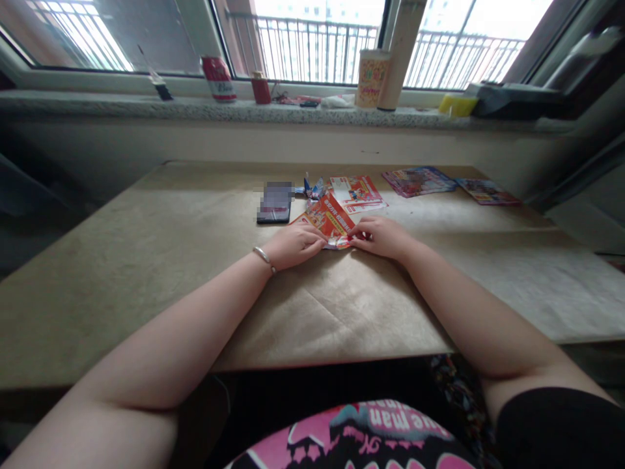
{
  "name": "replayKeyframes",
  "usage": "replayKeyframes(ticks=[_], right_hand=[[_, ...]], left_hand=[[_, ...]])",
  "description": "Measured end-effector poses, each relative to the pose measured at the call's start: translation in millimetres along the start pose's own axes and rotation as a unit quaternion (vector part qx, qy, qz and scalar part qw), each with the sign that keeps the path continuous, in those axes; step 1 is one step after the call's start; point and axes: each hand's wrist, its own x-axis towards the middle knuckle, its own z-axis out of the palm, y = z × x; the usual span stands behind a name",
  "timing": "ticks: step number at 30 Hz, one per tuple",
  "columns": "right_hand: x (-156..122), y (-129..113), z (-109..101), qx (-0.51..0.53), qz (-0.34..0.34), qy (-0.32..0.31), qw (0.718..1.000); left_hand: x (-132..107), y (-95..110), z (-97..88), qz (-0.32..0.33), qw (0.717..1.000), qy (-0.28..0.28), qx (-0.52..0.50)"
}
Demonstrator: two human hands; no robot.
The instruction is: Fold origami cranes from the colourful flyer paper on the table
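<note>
A red and orange printed paper sheet [328, 215] lies turned at an angle on the table, its near edge bent up in a narrow strip. My left hand [299, 245] rests over its near left side, fingers closed together with the tips on the bent edge. At the near right edge, my right hand [383, 236] pinches the paper between thumb and fingers. Just beyond the sheet stands a small blue folded paper figure [313, 188]. A dark phone [276, 203] lies to the left of the sheet.
Another red and white printed sheet [360, 190] lies behind the hands. Colourful printed papers [420, 181] are piled at the back right, with more [488, 191] beside them. On the windowsill [185, 107] stand a can [218, 79], a red bottle [260, 88] and a paper cup [371, 78].
</note>
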Motion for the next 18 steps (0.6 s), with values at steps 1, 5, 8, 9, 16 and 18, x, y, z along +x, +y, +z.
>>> replayKeyframes(ticks=[1, 5, 8, 9, 16, 18], right_hand=[[0, 0, 1, -0.001, 0.003, -0.001, 1.0], [2, 2, 4, -0.019, 0.009, -0.007, 1.0], [2, 3, 6, -0.026, 0.011, -0.007, 1.0], [2, 3, 6, -0.025, 0.013, -0.006, 1.0], [1, -1, 4, -0.01, -0.025, 0.021, 0.999], [1, -1, 4, -0.013, -0.051, 0.031, 0.998]], left_hand=[[0, -1, 0.5, -0.01, 1.0, 0.003, -0.007], [2, -5, 2.2, -0.036, 0.999, 0.018, -0.02], [3, -6, 4.0, -0.053, 0.998, 0.031, -0.018], [4, -6, 4.6, -0.061, 0.997, 0.035, -0.015], [7, -10, 9.3, -0.075, 0.995, 0.053, 0.039], [8, -10, 11.1, -0.071, 0.994, 0.059, 0.059]])
